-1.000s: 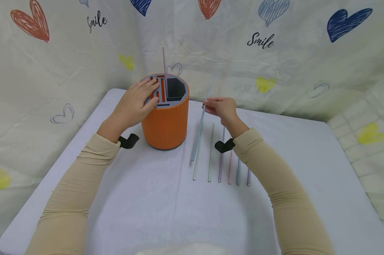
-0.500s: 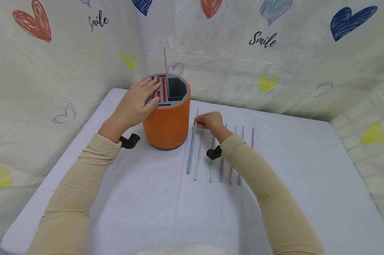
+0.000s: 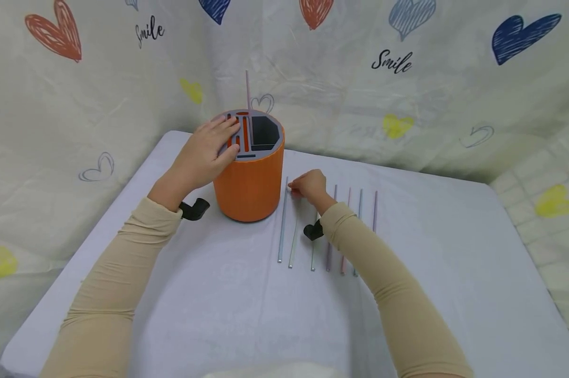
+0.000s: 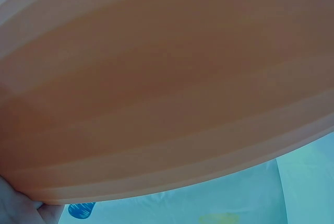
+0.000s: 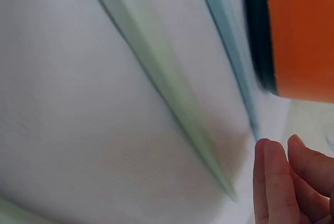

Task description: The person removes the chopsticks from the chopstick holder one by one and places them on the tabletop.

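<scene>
My left hand (image 3: 201, 149) rests on the slotted grey top of an orange cylindrical organizer (image 3: 249, 191), fingers stretched across it. A thin pink stick (image 3: 248, 86) stands upright from that top. The organizer's wall (image 4: 167, 88) fills most of the left wrist view. Just right of the organizer, a thin light-blue stick (image 3: 282, 231) lies on the white table. My right hand (image 3: 311, 185) is at its far end; in the right wrist view thumb and fingers (image 5: 276, 182) are parted, fingertips close beside the blue stick (image 5: 227, 41). A pale green stick (image 5: 156, 83) lies beneath that hand.
Several more pastel sticks lie side by side to the right, among them a purple stick (image 3: 375, 210), partly covered by my right forearm. The white table (image 3: 218, 315) ends at a curtain (image 3: 332, 105) printed with hearts. A dark wrist mount (image 3: 314, 231) hangs over the sticks.
My right hand has carried the light-blue stick left and down, laid it on the table and let it go. The left hand stays on the organizer.
</scene>
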`<action>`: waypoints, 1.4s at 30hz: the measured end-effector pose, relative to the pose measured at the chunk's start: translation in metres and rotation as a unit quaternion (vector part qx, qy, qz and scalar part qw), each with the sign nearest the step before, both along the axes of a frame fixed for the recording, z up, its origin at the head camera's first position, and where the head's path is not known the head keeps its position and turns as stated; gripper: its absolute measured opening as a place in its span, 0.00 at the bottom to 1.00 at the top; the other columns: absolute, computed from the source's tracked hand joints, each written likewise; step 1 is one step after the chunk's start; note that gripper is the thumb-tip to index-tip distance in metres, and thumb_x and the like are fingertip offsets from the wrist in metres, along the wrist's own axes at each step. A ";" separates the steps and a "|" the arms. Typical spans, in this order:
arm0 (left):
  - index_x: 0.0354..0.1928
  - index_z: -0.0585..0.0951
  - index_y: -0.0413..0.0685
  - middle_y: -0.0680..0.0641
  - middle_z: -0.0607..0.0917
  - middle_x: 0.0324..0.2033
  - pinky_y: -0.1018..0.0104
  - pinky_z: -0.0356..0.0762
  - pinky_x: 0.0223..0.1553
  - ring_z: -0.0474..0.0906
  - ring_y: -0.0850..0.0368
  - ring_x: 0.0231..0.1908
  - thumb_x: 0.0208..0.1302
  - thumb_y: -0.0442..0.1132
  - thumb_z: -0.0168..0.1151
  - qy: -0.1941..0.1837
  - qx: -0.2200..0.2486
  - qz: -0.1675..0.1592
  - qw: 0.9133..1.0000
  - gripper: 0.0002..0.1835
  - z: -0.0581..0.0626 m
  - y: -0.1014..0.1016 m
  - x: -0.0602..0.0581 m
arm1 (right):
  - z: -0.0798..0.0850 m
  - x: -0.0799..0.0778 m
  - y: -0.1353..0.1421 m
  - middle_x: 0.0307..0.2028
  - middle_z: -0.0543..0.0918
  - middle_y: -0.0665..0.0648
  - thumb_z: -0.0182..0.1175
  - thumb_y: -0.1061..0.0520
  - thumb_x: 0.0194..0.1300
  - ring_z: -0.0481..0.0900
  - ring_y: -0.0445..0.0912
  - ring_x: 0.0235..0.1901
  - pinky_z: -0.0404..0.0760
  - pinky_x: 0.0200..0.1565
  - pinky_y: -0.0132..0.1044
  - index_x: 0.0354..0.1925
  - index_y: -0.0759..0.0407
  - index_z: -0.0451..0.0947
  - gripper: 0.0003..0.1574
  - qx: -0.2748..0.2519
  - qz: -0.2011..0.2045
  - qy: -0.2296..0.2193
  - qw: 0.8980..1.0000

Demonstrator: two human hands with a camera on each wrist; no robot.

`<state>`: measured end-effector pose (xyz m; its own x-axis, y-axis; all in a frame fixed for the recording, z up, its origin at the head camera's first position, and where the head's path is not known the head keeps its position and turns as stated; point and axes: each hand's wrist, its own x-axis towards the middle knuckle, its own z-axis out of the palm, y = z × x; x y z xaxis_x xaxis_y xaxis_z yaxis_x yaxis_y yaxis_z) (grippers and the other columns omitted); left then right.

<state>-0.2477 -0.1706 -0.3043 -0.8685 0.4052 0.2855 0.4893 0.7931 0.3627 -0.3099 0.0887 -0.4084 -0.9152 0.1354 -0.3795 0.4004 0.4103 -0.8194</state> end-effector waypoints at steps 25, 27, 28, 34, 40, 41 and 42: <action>0.75 0.62 0.43 0.42 0.61 0.76 0.54 0.40 0.81 0.48 0.46 0.79 0.76 0.50 0.41 -0.010 -0.003 0.002 1.000 0.31 0.002 -0.002 0.000 | 0.157 -0.002 -0.058 0.53 0.87 0.56 0.69 0.57 0.62 0.86 0.43 0.50 0.83 0.53 0.29 0.56 0.58 0.84 0.23 -0.067 0.138 0.247 0.957; 0.75 0.62 0.42 0.42 0.61 0.76 0.55 0.40 0.81 0.48 0.46 0.79 0.76 0.50 0.41 -0.009 -0.003 0.002 1.000 0.31 0.001 -0.002 0.000 | 0.156 -0.002 -0.066 0.52 0.87 0.56 0.69 0.56 0.61 0.86 0.42 0.50 0.83 0.53 0.29 0.56 0.57 0.84 0.24 -0.063 0.144 0.243 0.957; 0.75 0.62 0.42 0.42 0.61 0.76 0.55 0.40 0.81 0.48 0.46 0.79 0.76 0.50 0.41 -0.009 -0.002 0.001 1.000 0.31 0.001 -0.002 0.000 | 0.156 -0.002 -0.069 0.52 0.88 0.55 0.70 0.56 0.61 0.86 0.42 0.50 0.83 0.53 0.29 0.56 0.56 0.83 0.24 -0.061 0.144 0.240 0.958; 0.75 0.62 0.42 0.42 0.61 0.76 0.55 0.40 0.81 0.48 0.47 0.79 0.76 0.50 0.42 -0.005 0.002 -0.005 1.000 0.31 0.000 0.000 0.000 | 0.152 -0.001 -0.082 0.49 0.88 0.57 0.67 0.57 0.63 0.86 0.43 0.45 0.84 0.49 0.28 0.50 0.60 0.86 0.17 -0.058 0.130 0.233 0.962; 0.75 0.63 0.42 0.42 0.62 0.76 0.54 0.40 0.81 0.49 0.46 0.78 0.76 0.50 0.42 -0.007 0.003 -0.003 1.000 0.31 0.001 0.000 0.001 | 0.162 0.009 -0.077 0.45 0.89 0.59 0.66 0.59 0.65 0.88 0.44 0.43 0.85 0.49 0.29 0.47 0.62 0.87 0.13 -0.095 0.123 0.266 0.951; 0.75 0.63 0.42 0.42 0.62 0.76 0.54 0.41 0.81 0.49 0.46 0.78 0.76 0.49 0.42 -0.005 0.003 -0.003 1.000 0.31 0.001 0.000 0.001 | 0.166 0.011 -0.076 0.45 0.89 0.59 0.66 0.60 0.65 0.89 0.45 0.42 0.86 0.49 0.29 0.48 0.62 0.87 0.14 -0.114 0.119 0.274 0.947; 0.75 0.63 0.42 0.42 0.62 0.76 0.54 0.41 0.81 0.49 0.46 0.78 0.76 0.49 0.42 -0.005 0.003 -0.001 1.000 0.31 0.001 0.000 0.001 | 0.172 0.012 -0.074 0.44 0.89 0.60 0.66 0.61 0.64 0.89 0.45 0.42 0.86 0.48 0.30 0.48 0.63 0.87 0.14 -0.132 0.117 0.289 0.941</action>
